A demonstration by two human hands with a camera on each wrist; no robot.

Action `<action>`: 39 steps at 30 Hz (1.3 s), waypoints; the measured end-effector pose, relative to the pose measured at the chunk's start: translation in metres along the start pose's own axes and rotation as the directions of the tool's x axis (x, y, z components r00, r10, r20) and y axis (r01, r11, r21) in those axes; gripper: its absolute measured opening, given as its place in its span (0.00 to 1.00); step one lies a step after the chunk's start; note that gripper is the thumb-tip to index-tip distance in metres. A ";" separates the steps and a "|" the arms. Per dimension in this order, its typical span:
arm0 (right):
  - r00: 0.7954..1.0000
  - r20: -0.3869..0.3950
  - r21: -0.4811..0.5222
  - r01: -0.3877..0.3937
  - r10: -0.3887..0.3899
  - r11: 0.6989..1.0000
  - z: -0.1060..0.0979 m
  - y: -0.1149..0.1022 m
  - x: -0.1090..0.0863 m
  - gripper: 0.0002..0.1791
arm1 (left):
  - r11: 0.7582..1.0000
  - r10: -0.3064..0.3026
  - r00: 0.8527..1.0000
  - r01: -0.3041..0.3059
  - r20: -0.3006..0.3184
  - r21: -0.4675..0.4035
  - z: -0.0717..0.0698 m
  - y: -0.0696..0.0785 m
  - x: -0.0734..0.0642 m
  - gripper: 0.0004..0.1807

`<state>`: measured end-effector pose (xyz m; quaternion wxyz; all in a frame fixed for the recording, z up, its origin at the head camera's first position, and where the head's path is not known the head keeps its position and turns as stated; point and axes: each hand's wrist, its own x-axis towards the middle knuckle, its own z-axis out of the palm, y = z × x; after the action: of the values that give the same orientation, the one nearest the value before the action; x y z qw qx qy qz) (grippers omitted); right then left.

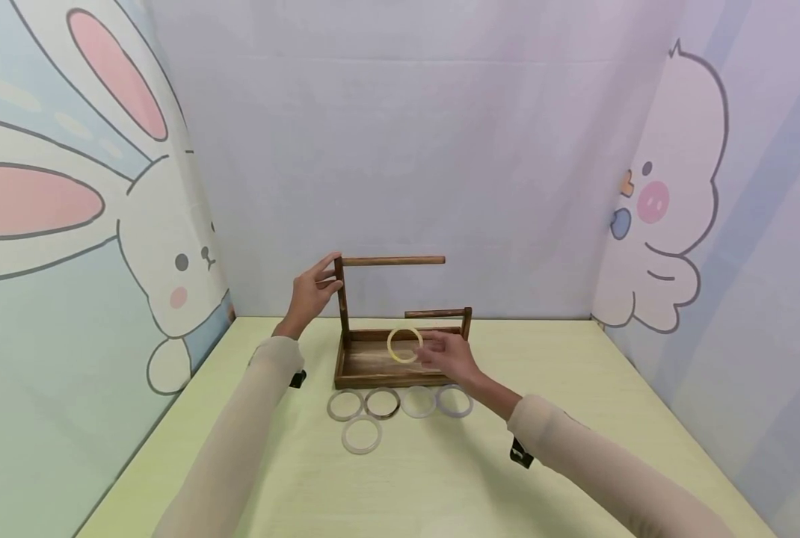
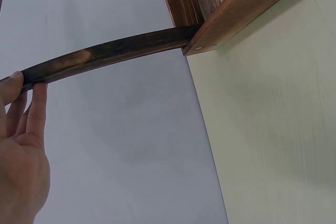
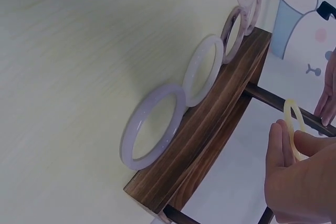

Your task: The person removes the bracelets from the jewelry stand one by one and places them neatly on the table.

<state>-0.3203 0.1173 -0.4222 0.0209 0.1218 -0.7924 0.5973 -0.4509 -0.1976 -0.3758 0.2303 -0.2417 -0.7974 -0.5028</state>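
My right hand [image 1: 452, 357] pinches a pale yellow bangle [image 1: 389, 345] between thumb and fingers, raised over the tray of a dark wooden stand [image 1: 393, 381]. In the right wrist view the same yellow bangle [image 3: 287, 111] is seen nearly edge-on. With thumb and fingertips, my left hand [image 1: 311, 294] grips the stand's tall left post [image 1: 342, 299] near its top; the left wrist view shows this hand [image 2: 23, 171] at the post's end. From that post an upper bar [image 1: 393, 261] reaches right, bare. A shorter bar [image 1: 434, 313] reaches left from the right post, lower down.
Several bangles lie on the pale table before the stand: a lavender one [image 3: 180, 100] at the right, a dark-patched one [image 1: 389, 416], and a whitish one [image 1: 362, 451] nearest me among them. A grey cloth wall [image 1: 508, 187] rises behind; printed cartoon walls flank the table.
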 end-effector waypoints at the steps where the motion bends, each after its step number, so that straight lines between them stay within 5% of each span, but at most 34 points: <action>1: 1.000 0.001 -0.005 0.003 -0.003 1.000 0.000 0.001 -0.002 0.24 | 1.000 0.002 1.000 -0.002 0.000 0.002 0.000 0.000 0.000 0.35; 15: 0.994 0.106 0.057 -0.044 0.037 0.997 0.002 0.012 -0.028 0.25 | 1.000 -0.006 1.000 0.006 0.003 0.015 -0.003 -0.001 -0.003 0.36; 25: 0.971 0.230 0.050 -0.081 0.067 0.995 0.008 0.018 -0.050 0.27 | 1.000 -0.008 1.000 0.008 -0.003 0.023 -0.004 -0.002 -0.003 0.36; 39: 0.944 0.304 0.054 -0.155 0.132 0.986 0.018 0.036 -0.067 0.26 | 1.000 -0.014 1.000 0.014 0.004 0.022 0.000 0.000 0.000 0.36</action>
<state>-0.2613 0.1210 -0.4736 -0.1473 0.1536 -0.7697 0.6019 -0.4510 -0.1975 -0.3753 0.2278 -0.2345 -0.8049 -0.4953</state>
